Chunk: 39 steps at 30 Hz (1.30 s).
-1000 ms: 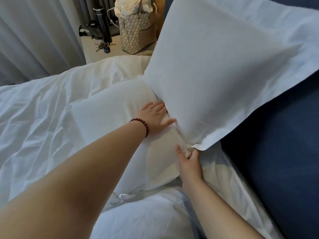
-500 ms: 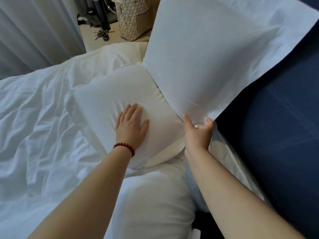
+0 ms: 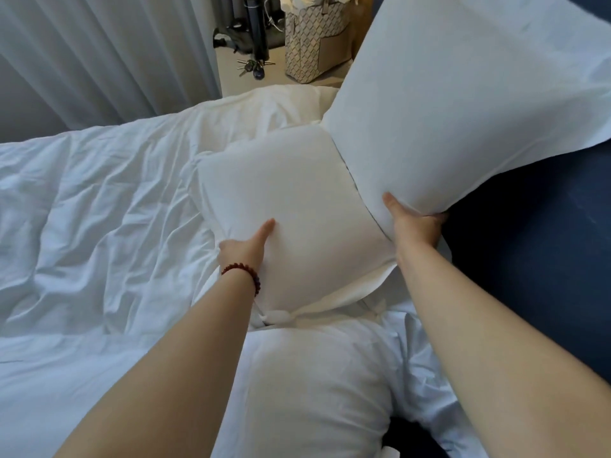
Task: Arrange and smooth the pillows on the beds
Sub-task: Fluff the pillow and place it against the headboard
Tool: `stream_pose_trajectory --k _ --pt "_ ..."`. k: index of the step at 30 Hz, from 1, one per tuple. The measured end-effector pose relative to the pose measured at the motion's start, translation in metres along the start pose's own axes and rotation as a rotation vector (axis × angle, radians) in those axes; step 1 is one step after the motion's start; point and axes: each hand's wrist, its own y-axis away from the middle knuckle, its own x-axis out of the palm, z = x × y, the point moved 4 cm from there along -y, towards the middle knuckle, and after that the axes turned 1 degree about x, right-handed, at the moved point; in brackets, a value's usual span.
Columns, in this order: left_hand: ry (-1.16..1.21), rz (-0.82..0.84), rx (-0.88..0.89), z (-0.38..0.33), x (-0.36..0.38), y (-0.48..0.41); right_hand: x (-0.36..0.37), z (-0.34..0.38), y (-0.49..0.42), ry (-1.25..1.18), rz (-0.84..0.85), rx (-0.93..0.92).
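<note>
A large white pillow point(image 3: 463, 104) with a flat flanged edge stands tilted against the dark blue headboard point(image 3: 535, 259). My right hand point(image 3: 413, 223) grips its lower corner, thumb on the front and fingers behind. A smaller white pillow point(image 3: 297, 200) lies flat on the bed in front of it. My left hand point(image 3: 246, 247), with a red bead bracelet on the wrist, holds this pillow's near left edge, thumb on top and fingers hidden beneath. A third white pillow point(image 3: 314, 385) lies nearest me, between my forearms.
A crumpled white duvet point(image 3: 99, 226) covers the bed to the left. Grey curtains point(image 3: 109, 57) hang at the far left. On the floor beyond the bed stand a patterned bag point(image 3: 314, 44), a dark cylinder point(image 3: 256, 28) and some keys point(image 3: 253, 66).
My left hand slid from flat on top of the smaller pillow to its near left edge. My right hand shifted its grip up the large pillow's lower corner, and that pillow rose slightly.
</note>
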Motion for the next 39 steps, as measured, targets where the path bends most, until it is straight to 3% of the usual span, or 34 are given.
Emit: stream_pose_trajectory --k 5,13,18,24,28,33,39 --pt "0.209 0.095 0.117 -0.019 0.0 0.002 -0.001 -0.001 -0.001 -0.037 -0.036 -0.013" --pt "-0.066 -0.081 0.333 -0.054 -0.021 -0.002 0.001 -0.006 0.015 -0.115 -0.128 -0.004" --pt "-0.048 -0.023 0.346 -0.064 -0.026 -0.014 0.001 -0.026 0.026 -0.066 -0.164 0.077" --pt "-0.423 -0.067 0.344 -0.047 -0.021 -0.016 -0.008 -0.053 0.031 0.059 -0.113 0.151" --pt "-0.671 -0.116 0.497 -0.04 -0.009 0.007 -0.016 -0.053 0.034 0.039 -0.045 0.074" --pt "-1.058 0.046 0.84 -0.02 0.033 0.049 -0.04 -0.029 0.044 -0.095 0.04 -0.179" --pt "-0.794 0.346 0.961 -0.046 0.074 0.078 -0.077 0.045 0.024 -0.391 0.028 -0.242"
